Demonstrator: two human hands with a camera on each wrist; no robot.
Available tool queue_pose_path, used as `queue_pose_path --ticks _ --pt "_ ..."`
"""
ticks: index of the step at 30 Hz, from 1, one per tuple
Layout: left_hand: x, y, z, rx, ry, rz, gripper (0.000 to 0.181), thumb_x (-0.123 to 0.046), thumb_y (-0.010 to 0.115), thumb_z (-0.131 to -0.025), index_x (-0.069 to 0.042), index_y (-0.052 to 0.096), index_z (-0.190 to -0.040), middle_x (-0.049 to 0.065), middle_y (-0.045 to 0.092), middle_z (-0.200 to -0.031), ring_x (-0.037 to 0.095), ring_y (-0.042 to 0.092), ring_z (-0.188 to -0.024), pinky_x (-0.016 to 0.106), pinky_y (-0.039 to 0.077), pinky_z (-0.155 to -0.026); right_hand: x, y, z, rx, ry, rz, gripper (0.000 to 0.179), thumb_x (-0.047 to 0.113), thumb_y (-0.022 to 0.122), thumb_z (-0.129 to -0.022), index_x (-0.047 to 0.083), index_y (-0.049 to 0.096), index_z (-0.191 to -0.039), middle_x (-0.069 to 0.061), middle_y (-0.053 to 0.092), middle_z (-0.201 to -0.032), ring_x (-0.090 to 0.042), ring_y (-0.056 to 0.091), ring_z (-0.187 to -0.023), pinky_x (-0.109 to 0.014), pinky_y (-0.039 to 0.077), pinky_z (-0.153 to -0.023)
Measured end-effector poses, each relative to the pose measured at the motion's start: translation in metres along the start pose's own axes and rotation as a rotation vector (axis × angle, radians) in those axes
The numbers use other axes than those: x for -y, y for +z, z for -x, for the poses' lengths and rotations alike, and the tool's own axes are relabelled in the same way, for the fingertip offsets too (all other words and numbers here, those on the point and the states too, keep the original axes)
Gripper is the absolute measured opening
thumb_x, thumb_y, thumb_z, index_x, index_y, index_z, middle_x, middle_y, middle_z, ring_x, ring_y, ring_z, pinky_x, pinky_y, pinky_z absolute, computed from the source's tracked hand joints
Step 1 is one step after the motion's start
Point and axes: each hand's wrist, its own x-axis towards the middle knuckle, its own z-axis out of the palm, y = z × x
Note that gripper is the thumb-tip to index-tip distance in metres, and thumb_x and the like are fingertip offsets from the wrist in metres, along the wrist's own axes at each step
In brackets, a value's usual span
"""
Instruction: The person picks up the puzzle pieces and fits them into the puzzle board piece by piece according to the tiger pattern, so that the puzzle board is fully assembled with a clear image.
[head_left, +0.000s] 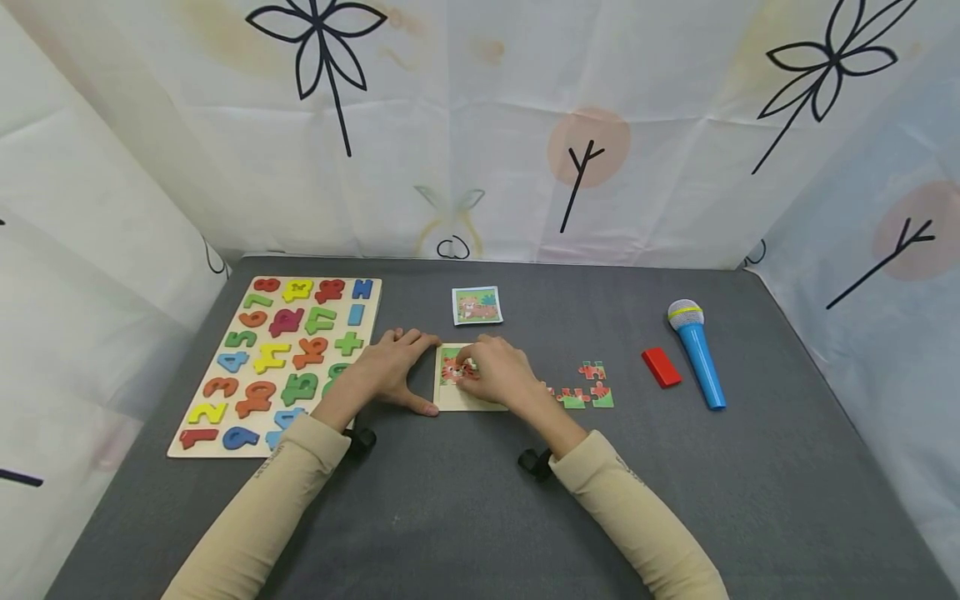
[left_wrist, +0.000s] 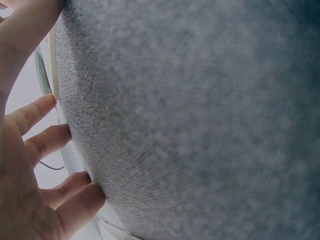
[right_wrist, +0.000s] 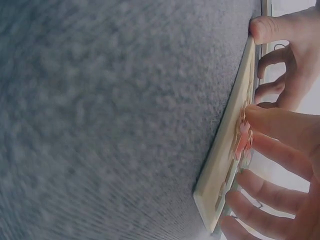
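The small wooden puzzle board [head_left: 467, 404] lies flat on the table between both hands, its tiger picture partly filled in at the left. Spread wide, my left hand [head_left: 390, 372] has its thumb and index fingertip at the board's left corners; in the left wrist view its other fingertips [left_wrist: 62, 131] reach down to the cloth. Over the board, my right hand [head_left: 497, 371] pinches a pinkish puzzle piece [right_wrist: 243, 142] between thumb and index finger, low against the surface. Its other fingers are spread beside the board, and it hides much of the picture in the head view.
Several loose puzzle pieces [head_left: 602, 396] lie right of the board, some behind my right wrist. A square tiger picture card [head_left: 477, 308] lies beyond the board. A wooden number board [head_left: 206, 451] is at left. A red block [head_left: 662, 367] and blue toy microphone [head_left: 701, 358] lie at right.
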Motion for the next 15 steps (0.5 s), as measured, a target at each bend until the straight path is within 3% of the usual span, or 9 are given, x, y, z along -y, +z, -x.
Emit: queue_pose_path --ticks 9,15 --pt "0.0003 -0.001 0.0008 -0.003 0.001 -0.006 0.109 -0.071 0.084 -0.067 -0.021 0.041 -0.154 0.011 0.048 -0.153 0.053 0.039 -0.143 0.068 0.047 -0.104 -0.0002 0.0017 0.0 -0.016 -0.015 -0.006 0.025 0.027 0.078 -0.092 0.015 0.078 -0.113 -0.009 0.07 -0.112 -0.028 0.066 -0.1 -0.048 0.06 -0.074" --pt "-0.0003 -0.0011 0.0006 0.002 0.002 -0.002 0.108 -0.071 0.084 -0.068 -0.022 0.041 -0.154 0.011 0.048 -0.153 0.053 0.039 -0.142 0.068 0.047 -0.104 -0.0037 -0.0046 -0.0002 -0.001 0.039 -0.007 0.033 0.033 0.079 -0.09 0.016 0.077 -0.118 -0.009 0.067 -0.113 -0.028 0.062 -0.1 -0.046 0.057 -0.076"
